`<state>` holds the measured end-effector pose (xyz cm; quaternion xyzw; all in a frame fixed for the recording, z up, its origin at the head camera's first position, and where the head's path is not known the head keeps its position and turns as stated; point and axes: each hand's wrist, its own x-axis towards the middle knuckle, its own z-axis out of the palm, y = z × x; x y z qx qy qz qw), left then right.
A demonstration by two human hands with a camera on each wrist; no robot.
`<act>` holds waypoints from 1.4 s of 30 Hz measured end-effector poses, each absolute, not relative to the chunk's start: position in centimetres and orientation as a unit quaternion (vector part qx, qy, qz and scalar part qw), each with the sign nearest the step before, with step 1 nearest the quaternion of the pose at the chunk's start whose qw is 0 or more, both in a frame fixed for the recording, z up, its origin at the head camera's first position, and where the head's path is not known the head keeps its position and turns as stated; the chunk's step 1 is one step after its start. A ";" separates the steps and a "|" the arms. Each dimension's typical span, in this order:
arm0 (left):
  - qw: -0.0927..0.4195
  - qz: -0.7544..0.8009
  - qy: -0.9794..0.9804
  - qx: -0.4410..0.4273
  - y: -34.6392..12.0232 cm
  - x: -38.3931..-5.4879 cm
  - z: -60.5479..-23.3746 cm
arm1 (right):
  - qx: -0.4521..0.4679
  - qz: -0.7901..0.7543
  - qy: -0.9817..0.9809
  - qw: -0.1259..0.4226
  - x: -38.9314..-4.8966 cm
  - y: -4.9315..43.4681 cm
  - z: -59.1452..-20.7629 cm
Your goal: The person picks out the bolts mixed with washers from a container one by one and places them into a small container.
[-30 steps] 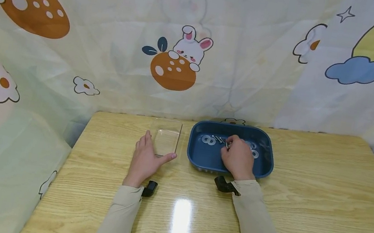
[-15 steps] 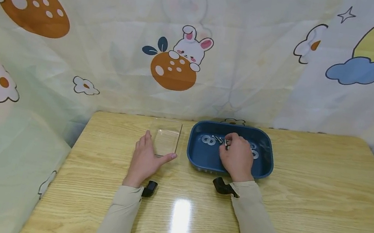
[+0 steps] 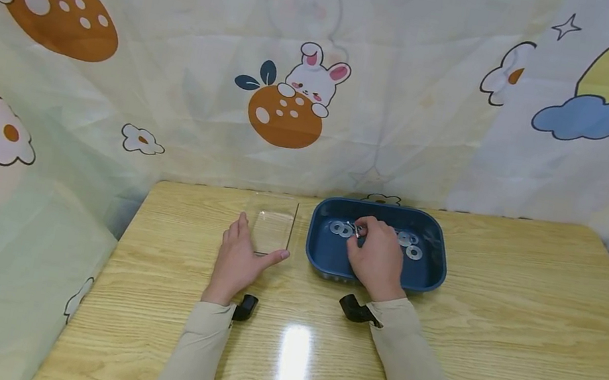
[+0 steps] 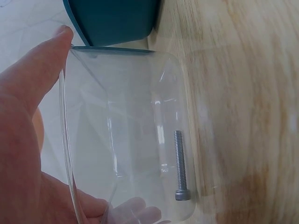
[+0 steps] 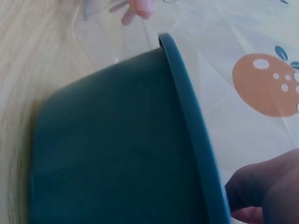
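A clear plastic box [image 3: 273,232] stands on the table beside the blue tray [image 3: 328,263]. My left hand [image 3: 238,263] holds the box, thumb at its near right corner and fingers along its left side. Inside it, in the left wrist view, lies a metal socket-head bolt [image 4: 180,163]. My right hand [image 3: 378,256] reaches into the tray, thumb and forefinger pinching a bolt [image 3: 358,231]. Flat metal washers [image 3: 342,228] lie left of those fingertips, and more washers [image 3: 413,253] lie to the right. In the right wrist view the tray's wall hides the fingertips.
The wooden table [image 3: 528,335] extends to both sides and toward the body. A patterned cloth [image 3: 416,101] hangs behind the table and along its left. Black wrist cameras [image 3: 358,309] sit under both sleeves.
My right hand has shifted left inside the tray, its fingertips now over the bolts, and more washers show on its right. The left hand and the box have stayed in place.
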<state>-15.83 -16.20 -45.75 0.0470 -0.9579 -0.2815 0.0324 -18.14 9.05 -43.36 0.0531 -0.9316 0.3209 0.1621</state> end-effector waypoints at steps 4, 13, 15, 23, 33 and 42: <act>0.033 -0.280 -0.958 0.046 -16.2 -15.8 -45.8 | 0.062 0.324 -0.930 0.164 -18.0 8.6 -43.4; 0.031 -0.278 -0.959 0.044 -16.2 -15.8 -45.7 | 0.097 0.321 -0.925 0.177 -17.9 7.7 -43.4; 0.030 -0.279 -0.959 0.045 -16.2 -15.8 -45.7 | 0.107 0.320 -0.924 0.180 -17.9 7.5 -43.4; 0.032 -0.282 -0.958 0.042 -16.3 -15.8 -45.7 | 0.132 0.315 -0.919 0.197 -17.7 6.9 -43.2; 0.037 -0.281 -0.958 0.041 -16.3 -15.8 -45.8 | 0.154 0.310 -0.916 0.203 -17.5 5.8 -43.2; 0.041 -0.280 -0.958 0.039 -16.2 -15.9 -45.8 | 0.166 0.313 -0.914 0.200 -17.4 4.9 -43.1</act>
